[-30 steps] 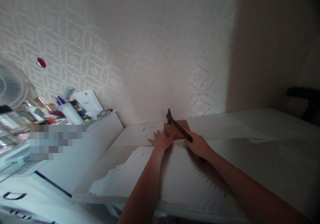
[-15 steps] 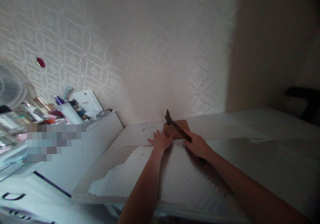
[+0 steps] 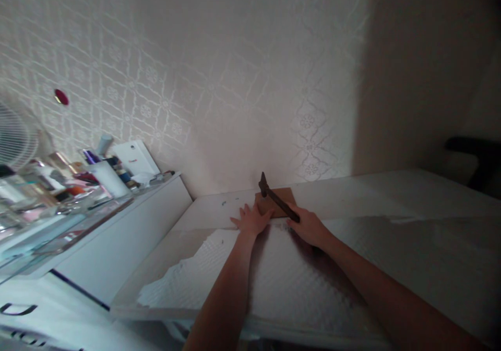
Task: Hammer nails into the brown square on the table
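Note:
My right hand (image 3: 307, 227) is closed around the handle of a dark brown hammer (image 3: 278, 201). The hammer's head points up and to the left, over a flat brown board (image 3: 287, 196) that lies near the wall. With fingers spread, my left hand (image 3: 252, 219) rests at the board's near left corner, the thumb along its near edge. Whether anything small sits between the hammer head and the board cannot be made out. Beneath both forearms a white textured sheet (image 3: 207, 267) covers part of the white table (image 3: 332, 189).
A few small dark bits (image 3: 224, 203) lie left of the board. At the left, a white cabinet (image 3: 129, 231) carries bottles, a white box (image 3: 135, 155) and other crowded items beside a fan (image 3: 15, 137). The patterned wall (image 3: 235, 106) rises directly behind the table. A dark armrest (image 3: 473, 146) shows at right.
Both hands, the hammer and the board stay in nearly the same place. The view has shifted very slightly, moving the cabinet items a little to the left.

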